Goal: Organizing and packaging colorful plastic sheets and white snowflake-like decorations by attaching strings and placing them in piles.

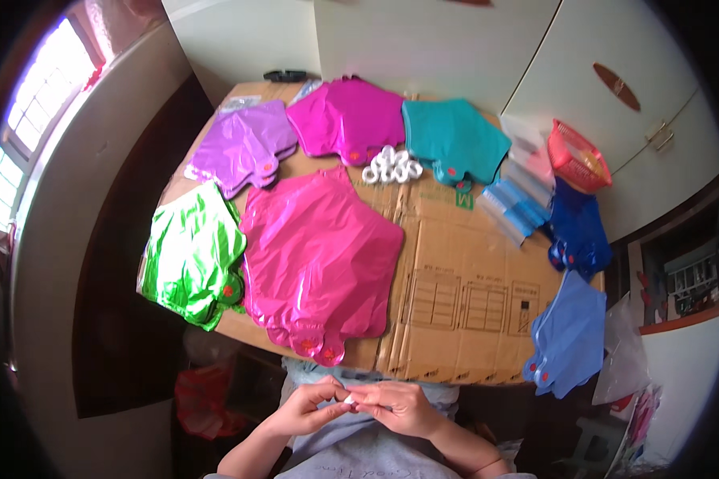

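Note:
Just in front of the table's near edge, my left hand (313, 407) and my right hand (399, 405) meet, fingertips together. Between them they pinch a small white piece (350, 400), mostly hidden by the fingers, so its kind is unclear. Closest to the hands on the table lies a large pile of flat pink foil balloons (319, 247), their rounded tabs marked with red spots at the near edge. A cluster of white rings (391, 165), looking like small rolls, sits beyond the pink pile.
Around the cardboard-covered table (463, 263) lie flat foil piles: green (192, 251), purple (244, 148), magenta (347, 120), teal (455, 140), dark blue (579, 227) and light blue (569, 335). Blue plastic packs (511, 209) and a red basket (577, 156) stand at the right. Cabinets (431, 48) border the back.

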Demonstrator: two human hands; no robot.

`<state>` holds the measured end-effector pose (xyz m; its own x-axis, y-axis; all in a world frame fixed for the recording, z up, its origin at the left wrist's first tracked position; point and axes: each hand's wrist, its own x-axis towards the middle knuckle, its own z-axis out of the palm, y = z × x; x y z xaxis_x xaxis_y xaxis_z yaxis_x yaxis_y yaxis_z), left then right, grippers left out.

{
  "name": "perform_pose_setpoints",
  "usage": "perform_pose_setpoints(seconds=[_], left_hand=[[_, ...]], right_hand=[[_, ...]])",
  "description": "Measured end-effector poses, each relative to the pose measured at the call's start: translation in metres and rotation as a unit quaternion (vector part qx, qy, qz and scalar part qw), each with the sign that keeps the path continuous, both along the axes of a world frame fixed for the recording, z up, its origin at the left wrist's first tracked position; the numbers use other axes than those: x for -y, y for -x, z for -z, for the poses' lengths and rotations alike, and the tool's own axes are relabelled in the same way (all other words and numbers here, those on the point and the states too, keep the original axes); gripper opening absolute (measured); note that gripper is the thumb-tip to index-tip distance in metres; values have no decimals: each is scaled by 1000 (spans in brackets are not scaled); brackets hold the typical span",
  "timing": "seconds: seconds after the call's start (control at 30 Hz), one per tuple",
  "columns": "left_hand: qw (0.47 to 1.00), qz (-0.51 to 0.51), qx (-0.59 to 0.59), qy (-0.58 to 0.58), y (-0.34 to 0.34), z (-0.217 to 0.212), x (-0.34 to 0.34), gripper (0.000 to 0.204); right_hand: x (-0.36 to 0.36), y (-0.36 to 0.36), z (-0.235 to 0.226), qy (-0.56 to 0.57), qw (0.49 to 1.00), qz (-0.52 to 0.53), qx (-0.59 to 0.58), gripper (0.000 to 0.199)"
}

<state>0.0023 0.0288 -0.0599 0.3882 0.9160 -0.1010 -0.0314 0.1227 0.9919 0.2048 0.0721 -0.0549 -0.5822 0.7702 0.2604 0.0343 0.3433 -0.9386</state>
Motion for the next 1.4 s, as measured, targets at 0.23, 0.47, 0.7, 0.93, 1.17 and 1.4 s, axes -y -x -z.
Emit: perform_pose_setpoints(seconds=[0.23,0.47,0.7,0.93,1.17,1.4], left_hand=[[993,40,-70,-90,1,-23,-28,11],[979,128,-70,-144,-14,-50,-60,29],[957,-34,-175,-227,0,-77,-55,30],[955,-170,-140,-198,0,-75,-73,19],[918,-60,-1,-392,42,-149,-86,25],[717,-149,145,-666,7,-262,-38,11]], right_hand=[[-28,-7,-20,67,996,-50,-15,6],[-42,-26,-23,147,988,12,42,10],[-50,11,-99,-91,991,24,98,9],[-98,10,-79,-214,971,51,97,12],[-197,-2,-34,-421,870,172,188,6],[-262,43,12,-464,827,160,274,2]])
